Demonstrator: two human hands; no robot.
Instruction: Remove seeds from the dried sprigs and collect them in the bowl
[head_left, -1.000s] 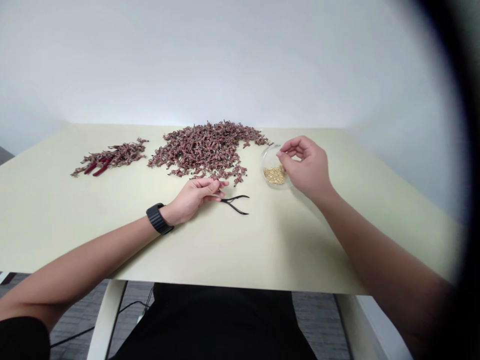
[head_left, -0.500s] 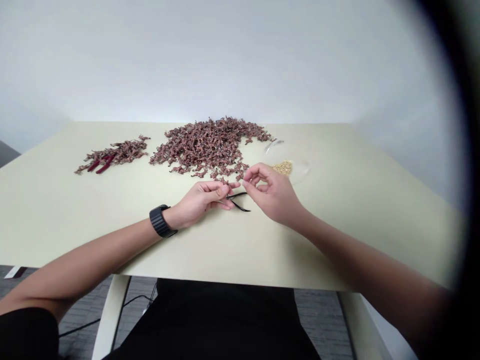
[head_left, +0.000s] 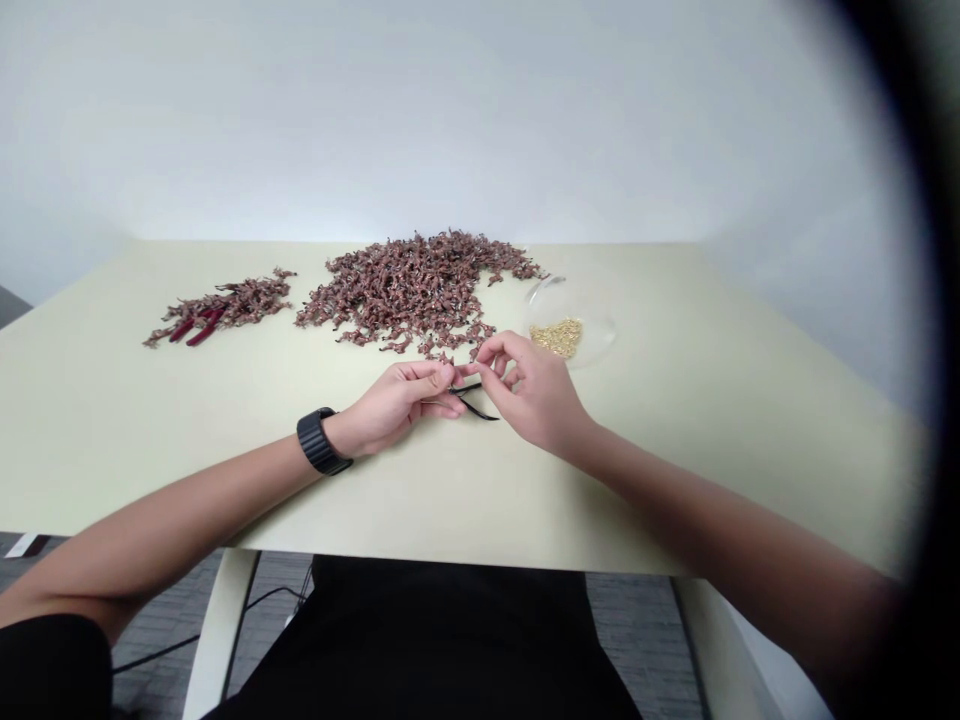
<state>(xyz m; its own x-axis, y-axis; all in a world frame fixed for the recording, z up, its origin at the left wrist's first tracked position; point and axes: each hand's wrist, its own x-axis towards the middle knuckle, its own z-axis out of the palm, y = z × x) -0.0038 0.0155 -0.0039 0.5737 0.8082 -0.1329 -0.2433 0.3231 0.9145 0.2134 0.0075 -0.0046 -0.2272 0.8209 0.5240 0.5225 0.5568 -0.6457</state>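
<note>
My left hand (head_left: 397, 400) rests on the table with its fingers pinched on something too small to make out. It lies against thin black pliers (head_left: 474, 400) on the tabletop. My right hand (head_left: 529, 385) meets it fingertip to fingertip, thumb and forefinger pinched; what they hold is too small to make out. Just behind both hands spreads a big heap of small reddish-brown pieces (head_left: 420, 285). A clear shallow dish (head_left: 592, 335) with tiny gold bits (head_left: 556, 337) stands to the right of the heap.
A smaller pile of the same brown pieces (head_left: 232, 305) lies at the left, with red-handled pliers (head_left: 193, 328) in it. The pale table (head_left: 675, 450) ends at a near edge just before my body. A black watch (head_left: 321, 440) is on my left wrist.
My right hand left the gold-bit dish and came left to meet my left hand's fingertips over the black pliers. The left hand barely moved.
</note>
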